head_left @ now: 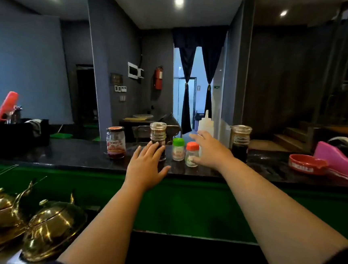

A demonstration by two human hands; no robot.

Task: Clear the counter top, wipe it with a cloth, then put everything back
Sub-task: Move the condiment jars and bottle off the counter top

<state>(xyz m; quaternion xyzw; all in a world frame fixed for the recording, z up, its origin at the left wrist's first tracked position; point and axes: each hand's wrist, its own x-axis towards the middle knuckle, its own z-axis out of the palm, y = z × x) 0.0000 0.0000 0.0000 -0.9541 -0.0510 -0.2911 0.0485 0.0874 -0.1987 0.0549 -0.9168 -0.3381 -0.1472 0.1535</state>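
Note:
On the dark stone counter top [72, 154] stand a jam jar [115, 142], a dark glass dispenser [157, 133], a green-capped shaker [178, 149], an orange-capped shaker [192, 154], a white squeeze bottle [206, 123] and a second dark dispenser [240, 141]. My left hand [146, 165] stretches out with straight fingers, its tips at the base of the first dark dispenser. My right hand [208, 148] is spread open, just right of the orange-capped shaker and in front of the white bottle. Neither hand holds anything.
A red ashtray [307, 164] and a pink tape dispenser [341, 159] sit at the counter's right end. A black bin with a red bottle [8, 104] stands at far left. Brass lidded dishes [53, 224] lie below on the near left, before the green counter front [194, 207].

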